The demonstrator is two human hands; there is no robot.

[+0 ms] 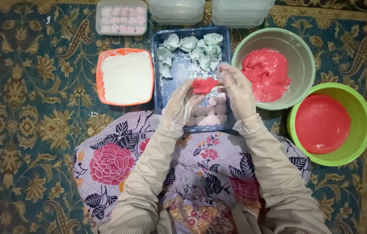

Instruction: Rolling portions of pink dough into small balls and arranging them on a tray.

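My left hand [181, 104] cups a flat piece of red dough [204, 85] in its gloved palm, and my right hand [235, 89] pinches its edge at three o'clock — both fingers closed on it. The dough sits above the blue tray [179, 73], which holds pale green pieces [192, 45] toward twelve o'clock and pink balls [211, 113] toward six. At nine o'clock lies an orange tray of white flour [125, 77]. At three o'clock stands a green bowl of red dough [274, 69] — another green bowl [328, 123] at four.
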